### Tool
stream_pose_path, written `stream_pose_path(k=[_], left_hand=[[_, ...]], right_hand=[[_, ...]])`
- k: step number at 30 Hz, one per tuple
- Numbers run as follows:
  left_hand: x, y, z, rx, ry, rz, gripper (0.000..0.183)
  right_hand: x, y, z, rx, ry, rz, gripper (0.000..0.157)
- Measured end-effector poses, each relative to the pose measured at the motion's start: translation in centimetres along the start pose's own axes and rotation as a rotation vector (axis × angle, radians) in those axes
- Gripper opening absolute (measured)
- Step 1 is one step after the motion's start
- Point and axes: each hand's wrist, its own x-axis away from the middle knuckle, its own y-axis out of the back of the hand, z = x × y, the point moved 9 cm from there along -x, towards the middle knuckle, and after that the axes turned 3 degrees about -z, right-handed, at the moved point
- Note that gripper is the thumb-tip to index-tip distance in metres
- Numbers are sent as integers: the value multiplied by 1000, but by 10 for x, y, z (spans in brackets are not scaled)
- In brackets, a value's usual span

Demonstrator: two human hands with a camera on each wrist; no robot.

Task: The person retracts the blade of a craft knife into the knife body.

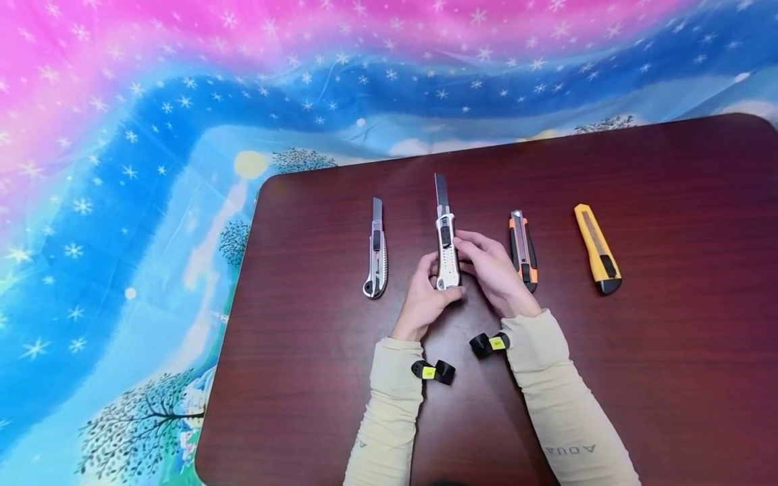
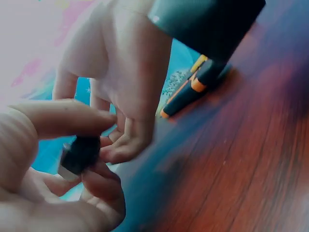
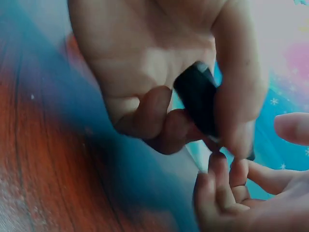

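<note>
A hand could pass between the orange knife (image 1: pixel 521 237) and yellow knife (image 1: pixel 595 244), but the orange knife crowds the right hand (image 1: pixel 492 268).

The held cutter (image 1: pixel 449 263) looks metallic (slider (image 1: pixel 446 236) plastic), the table (image 1: pixel 304 378) glossy wood.

A dark reddish-brown counter (image 1: pixel 292 378), wood-grained and round-cornered, spreads below the left grip (image 1: pixel 422 300) and the right grip (image 1: pixel 495 273); to the left of the left grip lies a silver knife (image 1: pixel 377 250) with a black slider, its blade out and pointing away; just right of the right grip lies an orange-and-black knife (image 1: pixel 523 246), roughly lengthwise; farther right of that grip lies a yellow knife (image 1: pixel 595 246) with a black near end, its far end slanting back toward the grip; a pale shine shows just nearside of both grips.
</note>
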Motion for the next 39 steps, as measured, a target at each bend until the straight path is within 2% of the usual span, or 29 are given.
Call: stream_pose_path(k=[5, 7, 10, 13, 16, 18, 20, 25, 27, 35, 39], left_hand=[[4, -16, 4, 261, 53, 158, 73], [7, -22, 8, 302, 79, 226, 72], [13, -25, 14, 302, 103, 306, 74], [13, -22, 15, 241, 86, 341, 79], [10, -20, 11, 169, 15, 360, 87], [10, -21, 11, 160, -19, 385, 91], [13, -24, 11, 193, -44, 422, 94], [16, -29, 8, 350, -36, 504, 89], [17, -31, 7, 385, -35, 515, 85], [18, -35, 6, 384, -21, 550, 60], [20, -32, 6, 364, -1, 550, 58]], right_hand=[[-1, 0, -1, 20, -16, 28, 46], [-1, -2, -2, 15, -31, 65, 43], [0, -5, -4, -5, -50, 123, 37], [-2, -9, -1, -29, -50, 176, 34], [-4, -11, 3, -47, -44, 210, 40], [-4, -13, 3, -58, -51, 234, 48], [-4, -14, 0, -81, -63, 248, 55], [-8, -13, 1, -126, -62, 238, 62], [-8, -11, 3, -117, -52, 224, 64], [-5, -5, 7, -36, -48, 198, 65], [-5, -8, 8, -13, -38, 207, 61]])
